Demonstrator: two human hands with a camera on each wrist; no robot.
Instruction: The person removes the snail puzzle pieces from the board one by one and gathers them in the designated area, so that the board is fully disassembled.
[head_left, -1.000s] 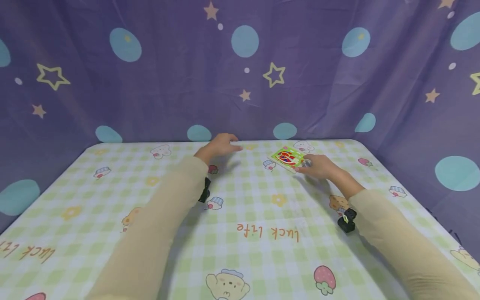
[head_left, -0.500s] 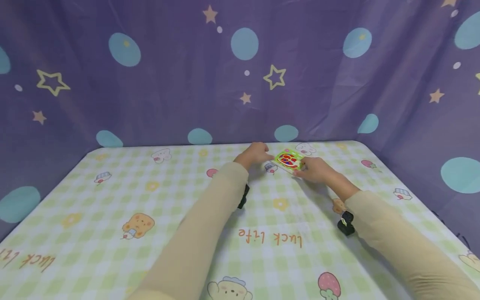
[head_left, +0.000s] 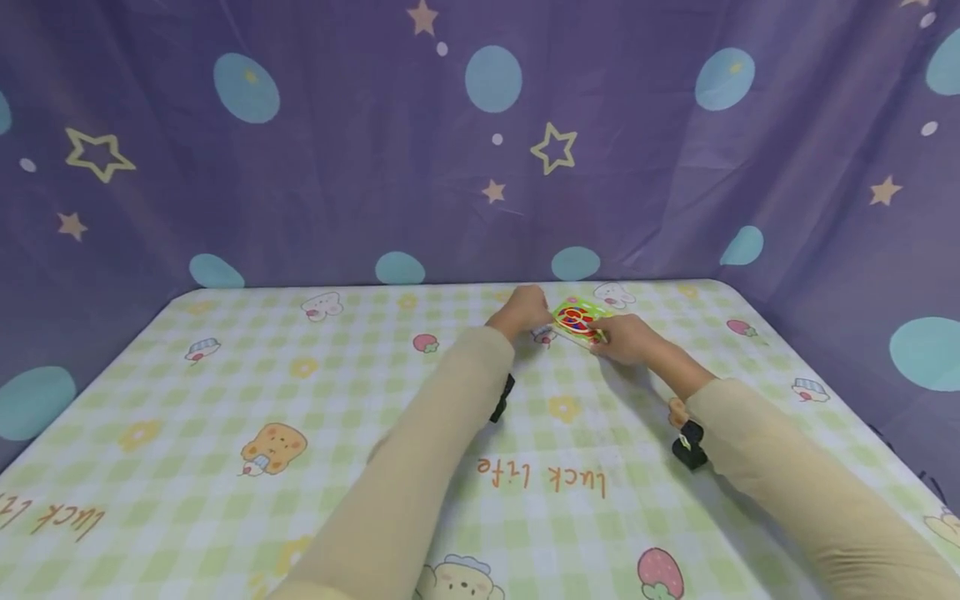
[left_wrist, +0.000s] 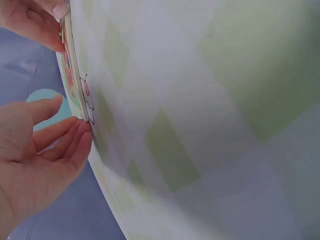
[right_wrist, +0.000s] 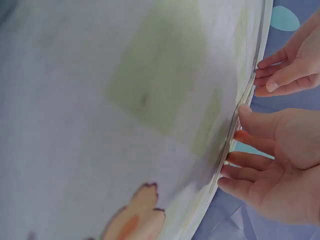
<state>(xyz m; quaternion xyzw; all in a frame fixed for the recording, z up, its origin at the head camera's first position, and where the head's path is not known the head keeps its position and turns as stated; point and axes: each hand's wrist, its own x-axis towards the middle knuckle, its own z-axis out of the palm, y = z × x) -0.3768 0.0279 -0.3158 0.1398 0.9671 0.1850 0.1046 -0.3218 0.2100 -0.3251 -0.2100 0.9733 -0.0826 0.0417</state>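
A small flat square board [head_left: 574, 319], green with a round red and blue picture, lies toward the back of the table. My right hand [head_left: 628, 340] holds it at the near right corner, thumb at the front edge and index finger reaching over the top. From the left, my left hand [head_left: 522, 310] comes up to the opposite edge. In the left wrist view the fingertips [left_wrist: 86, 125] of that hand rest loosely at the end of the board [left_wrist: 75, 80], thumb apart. The right wrist view shows the board's thin edge side-on beneath the right hand [right_wrist: 280, 150].
A green-and-white checked cloth [head_left: 360, 392] with printed cartoon figures covers the table. Close behind its back edge hangs a purple curtain [head_left: 337, 150] with stars and dots, which continues along both sides.
My left hand has moved right from the table's back middle to the board's left edge. The right hand stays at the board, its index finger now further over the top.
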